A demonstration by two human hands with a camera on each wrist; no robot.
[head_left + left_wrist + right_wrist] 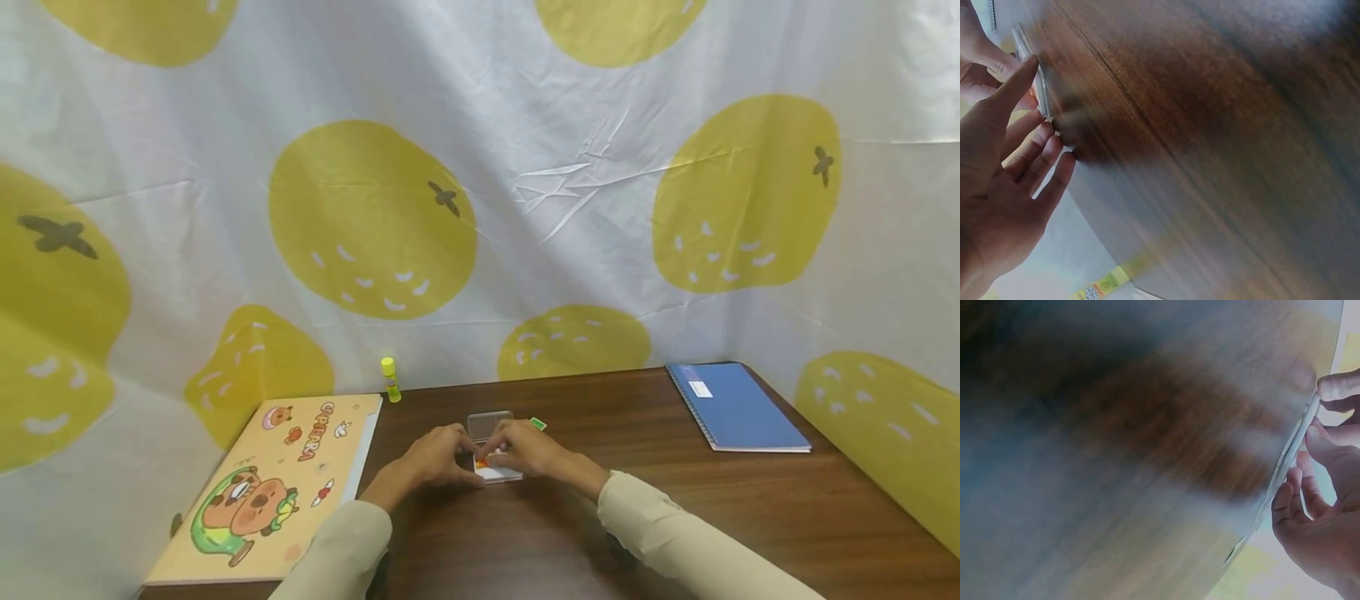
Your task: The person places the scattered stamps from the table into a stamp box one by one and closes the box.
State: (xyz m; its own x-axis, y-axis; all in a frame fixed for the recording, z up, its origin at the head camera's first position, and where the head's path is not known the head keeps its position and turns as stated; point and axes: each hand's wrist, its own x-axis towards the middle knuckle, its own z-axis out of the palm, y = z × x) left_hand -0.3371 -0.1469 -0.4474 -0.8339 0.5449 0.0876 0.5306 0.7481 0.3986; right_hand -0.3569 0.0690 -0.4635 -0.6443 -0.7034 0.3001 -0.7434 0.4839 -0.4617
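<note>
A small flat case [497,475] with a see-through lid [489,424] raised at its far side lies on the table. Its inside is white, with a small orange piece [482,462] at the left. My left hand [442,457] steadies the case's left side between thumb and forefinger, its other fingers loosely bent in the left wrist view. From the right, my right hand [525,448] reaches over the case, thumb and forefinger bent around the orange piece. Those fingers partly hide the piece.
Behind my right hand lies a small green piece [538,424]. A yellow glue stick [391,380] stands at the table's back edge. To the left is a large capybara-printed folder [300,500]; at the right lies a blue spiral notebook [742,408]. A fruit-patterned curtain [495,250] surrounds the table [600,533].
</note>
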